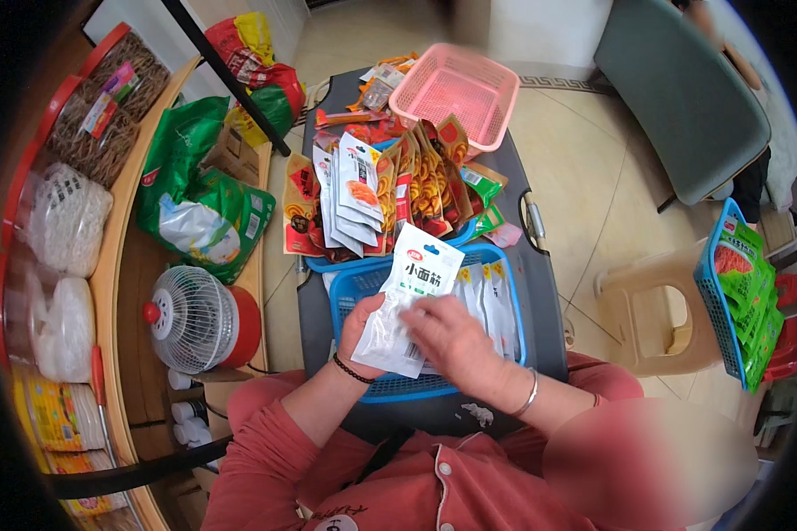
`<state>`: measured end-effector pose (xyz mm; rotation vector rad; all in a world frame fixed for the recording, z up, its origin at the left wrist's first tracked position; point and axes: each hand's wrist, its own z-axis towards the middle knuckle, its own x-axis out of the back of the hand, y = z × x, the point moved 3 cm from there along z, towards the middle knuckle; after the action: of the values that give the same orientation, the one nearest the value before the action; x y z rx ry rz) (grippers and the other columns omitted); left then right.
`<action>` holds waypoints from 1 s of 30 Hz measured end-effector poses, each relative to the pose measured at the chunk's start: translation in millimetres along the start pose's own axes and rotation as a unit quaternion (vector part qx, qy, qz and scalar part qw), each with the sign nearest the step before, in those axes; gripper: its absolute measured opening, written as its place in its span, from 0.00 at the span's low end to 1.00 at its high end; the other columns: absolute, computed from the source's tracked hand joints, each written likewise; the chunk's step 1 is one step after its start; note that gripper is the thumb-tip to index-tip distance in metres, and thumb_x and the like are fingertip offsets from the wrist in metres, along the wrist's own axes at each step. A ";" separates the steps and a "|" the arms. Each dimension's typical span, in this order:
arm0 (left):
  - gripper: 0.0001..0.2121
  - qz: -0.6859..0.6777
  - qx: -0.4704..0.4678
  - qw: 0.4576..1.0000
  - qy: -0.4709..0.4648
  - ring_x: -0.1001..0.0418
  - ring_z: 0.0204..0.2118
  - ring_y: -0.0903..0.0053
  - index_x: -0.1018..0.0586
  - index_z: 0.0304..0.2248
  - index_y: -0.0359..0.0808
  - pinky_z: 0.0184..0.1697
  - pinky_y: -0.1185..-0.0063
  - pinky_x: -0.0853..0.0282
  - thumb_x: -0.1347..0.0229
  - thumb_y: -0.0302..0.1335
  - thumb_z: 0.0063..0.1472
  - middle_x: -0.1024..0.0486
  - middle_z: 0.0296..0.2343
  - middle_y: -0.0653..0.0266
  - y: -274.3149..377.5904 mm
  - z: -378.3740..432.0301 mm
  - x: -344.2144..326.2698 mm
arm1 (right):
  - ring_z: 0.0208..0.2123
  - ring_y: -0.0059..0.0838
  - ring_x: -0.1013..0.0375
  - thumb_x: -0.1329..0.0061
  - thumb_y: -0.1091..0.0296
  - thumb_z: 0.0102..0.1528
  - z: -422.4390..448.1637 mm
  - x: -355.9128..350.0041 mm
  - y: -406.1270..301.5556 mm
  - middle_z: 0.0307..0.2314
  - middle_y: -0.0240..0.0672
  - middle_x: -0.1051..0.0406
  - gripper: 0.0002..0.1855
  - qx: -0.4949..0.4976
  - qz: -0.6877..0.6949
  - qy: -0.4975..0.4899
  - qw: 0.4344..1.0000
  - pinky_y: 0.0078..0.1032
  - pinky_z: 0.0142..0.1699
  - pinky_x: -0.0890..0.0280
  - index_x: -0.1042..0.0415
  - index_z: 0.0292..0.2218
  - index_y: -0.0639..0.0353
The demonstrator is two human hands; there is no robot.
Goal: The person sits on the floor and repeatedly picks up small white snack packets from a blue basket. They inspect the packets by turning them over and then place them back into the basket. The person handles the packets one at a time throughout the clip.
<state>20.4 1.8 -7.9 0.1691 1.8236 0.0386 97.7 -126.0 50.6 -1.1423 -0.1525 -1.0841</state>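
My left hand (358, 338) holds a white plastic snack packet (432, 265) by its lower left edge, thumb on the front. The packet has a blue-edged hang hole at its top and bears printed writing. Over its face lie the slightly blurred, bent fingers of my right hand (461, 352); whether they pinch it is not clear. Beneath both hands is a blue plastic basket (519, 325), with similar white packets (498, 308) standing at its right side. Just beyond, a second blue basket (466, 236) is heaped with brown-and-red snack packets (428, 179) and several white packets (360, 192).
A pink basket (508, 93) stands at the far end of the dark grey padded surface (544, 332). To the left, wooden shelves (116, 265) hold a fan (199, 322) and green bags (206, 192). At right are a beige stool (618, 318) and a basket of green packets (744, 299).
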 end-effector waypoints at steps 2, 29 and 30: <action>0.32 -0.102 0.056 0.990 -0.085 0.38 0.56 0.54 0.47 0.61 0.38 0.58 0.55 0.45 0.57 0.40 0.60 0.40 0.56 0.48 -4.5 -1.8 -4.6 | 0.37 0.42 0.29 0.46 0.78 0.48 10.0 11.7 16.1 0.37 0.44 0.32 0.15 -0.038 -0.025 0.055 0.997 0.32 0.41 0.31 0.28 0.40 0.61; 0.31 0.164 0.089 0.982 0.010 0.40 0.57 0.52 0.50 0.61 0.38 0.57 0.48 0.48 0.57 0.41 0.63 0.43 0.57 0.54 -14.6 -1.8 -16.0 | 0.38 0.46 0.30 0.49 0.77 0.49 12.8 22.3 28.0 0.35 0.46 0.31 0.10 -0.134 0.018 0.070 0.988 0.34 0.44 0.33 0.28 0.36 0.64; 0.33 0.190 0.082 0.978 0.020 0.41 0.57 0.50 0.52 0.61 0.35 0.58 0.46 0.51 0.56 0.41 0.61 0.43 0.57 0.51 -13.8 -2.9 -17.4 | 0.38 0.47 0.30 0.49 0.77 0.49 13.8 23.0 30.7 0.34 0.46 0.31 0.10 -0.153 0.022 0.073 0.985 0.34 0.44 0.33 0.28 0.36 0.64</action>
<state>20.6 -14.1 7.9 0.6368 1.8120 0.1628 138.4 -129.3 50.6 -1.3276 0.1597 -1.1741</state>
